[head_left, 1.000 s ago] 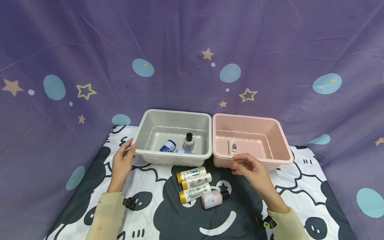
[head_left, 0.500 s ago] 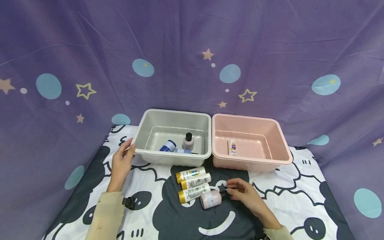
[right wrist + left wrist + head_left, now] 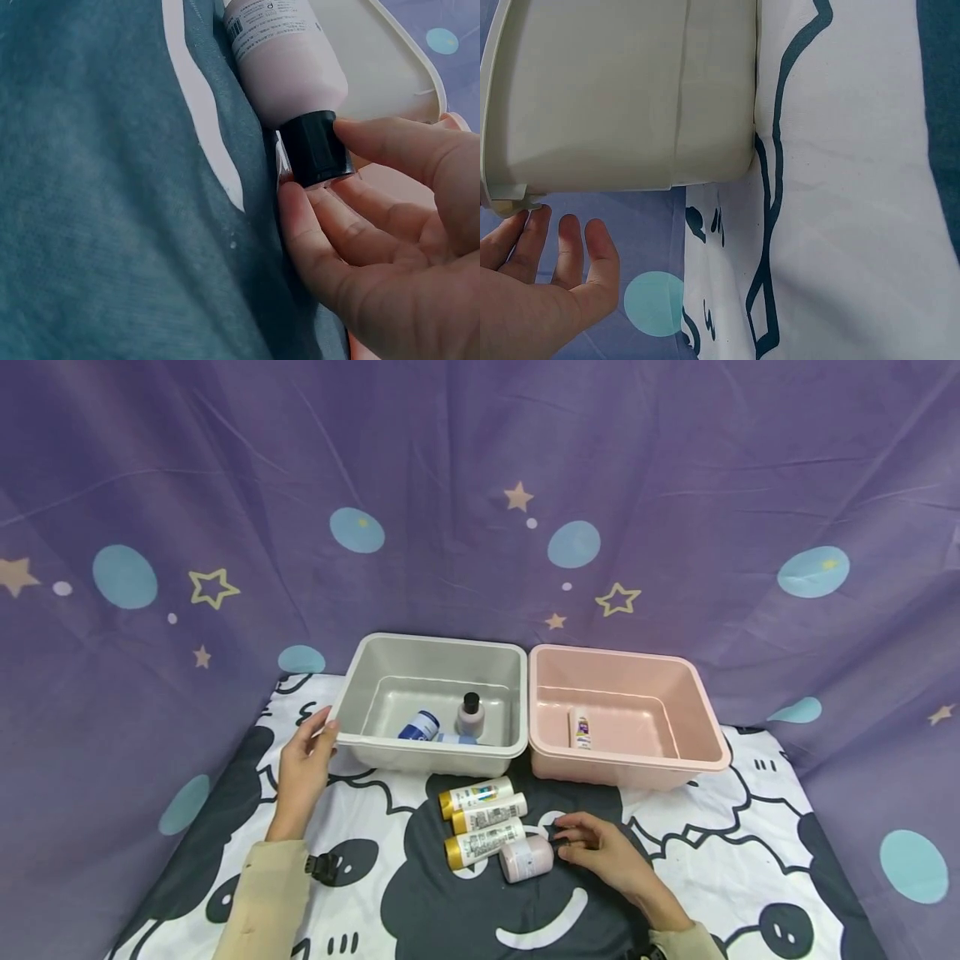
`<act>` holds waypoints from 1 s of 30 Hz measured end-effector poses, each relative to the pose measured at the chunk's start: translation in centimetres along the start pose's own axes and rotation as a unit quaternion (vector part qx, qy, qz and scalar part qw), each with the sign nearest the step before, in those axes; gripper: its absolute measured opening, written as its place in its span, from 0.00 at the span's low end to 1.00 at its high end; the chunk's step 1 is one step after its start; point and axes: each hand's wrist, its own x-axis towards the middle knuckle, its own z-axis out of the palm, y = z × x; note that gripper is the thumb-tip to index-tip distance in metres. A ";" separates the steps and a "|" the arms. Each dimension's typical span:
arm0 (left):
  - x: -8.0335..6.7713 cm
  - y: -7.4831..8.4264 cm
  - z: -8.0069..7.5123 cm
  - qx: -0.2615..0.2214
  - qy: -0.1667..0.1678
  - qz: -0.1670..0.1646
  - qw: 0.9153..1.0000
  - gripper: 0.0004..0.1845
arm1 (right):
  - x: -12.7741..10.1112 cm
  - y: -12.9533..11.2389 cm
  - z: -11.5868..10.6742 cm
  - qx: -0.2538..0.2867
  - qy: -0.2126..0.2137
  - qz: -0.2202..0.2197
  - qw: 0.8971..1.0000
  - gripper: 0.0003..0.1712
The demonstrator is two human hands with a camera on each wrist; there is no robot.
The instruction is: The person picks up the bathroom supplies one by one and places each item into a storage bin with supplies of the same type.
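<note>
My left hand holds the left corner of the grey plastic bin, thumb and fingertips at its rim. In the left wrist view, two fingertips meet the rim while the other fingers stay off it. My right hand has its thumb and fingers around the black cap of a pale pink bottle, which lies on its side. The right wrist view shows the thumb on one side of the cap and fingertips on the other. Beside the bottle lie several white tubes with gold caps.
Inside the grey bin are a dark blue container, an upright black-capped bottle and a light blue item. A pink bin stands right beside it, with a small white tube inside. A purple curtain hangs behind.
My right hand has moved from the pink bin's front rim down and left to the black cap of the lying bottle. The left hand has stayed at the grey bin's corner.
</note>
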 end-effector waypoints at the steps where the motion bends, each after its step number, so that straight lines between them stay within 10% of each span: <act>1: 0.0 0.0 0.0 0.000 -0.001 -0.001 1.000 0.28 | 0.0 0.0 0.0 -0.002 -0.001 -0.005 1.000 0.27; 15: 0.0 0.0 -0.1 -0.001 -0.002 -0.002 1.000 0.28 | 0.0 0.0 0.6 0.194 -0.010 0.029 0.981 0.29; 30: 0.1 0.0 -0.1 -0.005 -0.004 -0.003 1.000 0.27 | -0.2 -1.3 0.6 0.247 0.033 0.011 0.968 0.29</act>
